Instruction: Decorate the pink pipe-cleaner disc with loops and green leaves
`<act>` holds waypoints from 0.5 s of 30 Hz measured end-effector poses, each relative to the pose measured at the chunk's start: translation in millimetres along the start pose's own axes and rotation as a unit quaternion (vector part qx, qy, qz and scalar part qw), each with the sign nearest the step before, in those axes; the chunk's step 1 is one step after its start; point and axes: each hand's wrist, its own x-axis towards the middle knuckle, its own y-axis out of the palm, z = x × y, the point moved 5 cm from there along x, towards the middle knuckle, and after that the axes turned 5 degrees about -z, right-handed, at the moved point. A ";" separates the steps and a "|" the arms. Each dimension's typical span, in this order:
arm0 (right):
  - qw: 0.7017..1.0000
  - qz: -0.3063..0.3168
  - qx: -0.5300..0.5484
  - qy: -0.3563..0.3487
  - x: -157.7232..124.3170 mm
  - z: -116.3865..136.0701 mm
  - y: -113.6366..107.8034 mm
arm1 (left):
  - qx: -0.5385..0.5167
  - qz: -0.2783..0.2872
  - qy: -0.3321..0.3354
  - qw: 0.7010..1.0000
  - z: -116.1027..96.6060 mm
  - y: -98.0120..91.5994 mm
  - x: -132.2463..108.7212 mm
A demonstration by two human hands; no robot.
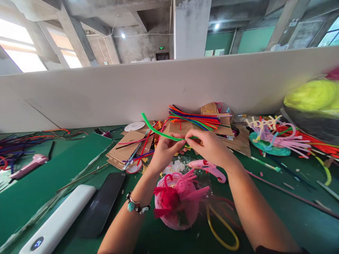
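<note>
A bright green pipe cleaner point(156, 131) runs between my two hands, its free end curving up to the left. My left hand point(169, 148) pinches it, thumb against fingers. Close beside it, my right hand point(198, 143) pinches the same green strand near its other end; the fingers hide that part. Below the hands sits a round pink piece point(176, 203) wound from pipe cleaners, with pink loops and a red pompom-like flower point(170, 198) on top. Just behind it lies a pink glue gun point(209, 168), under my right wrist.
Bundled coloured pipe cleaners point(194, 118) lie on cardboard point(132, 141) by the white partition point(148, 88). At left are a black phone point(103, 204), a white power bank point(59, 218) and another pink glue gun point(30, 165). A teal base with lilac strands point(275, 141) stands right.
</note>
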 end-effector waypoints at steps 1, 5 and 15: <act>1.000 -0.006 0.003 -0.001 -0.4 0.1 -1.4 | -0.012 0.007 -0.003 1.000 -0.2 0.4 -0.6; 1.000 -0.020 0.014 -0.011 -1.2 1.3 -7.0 | -0.027 0.037 -0.044 0.998 2.1 0.3 -1.5; 0.995 0.018 0.097 0.002 -3.6 4.7 -8.1 | -0.139 0.057 -0.087 0.985 7.4 7.2 -2.9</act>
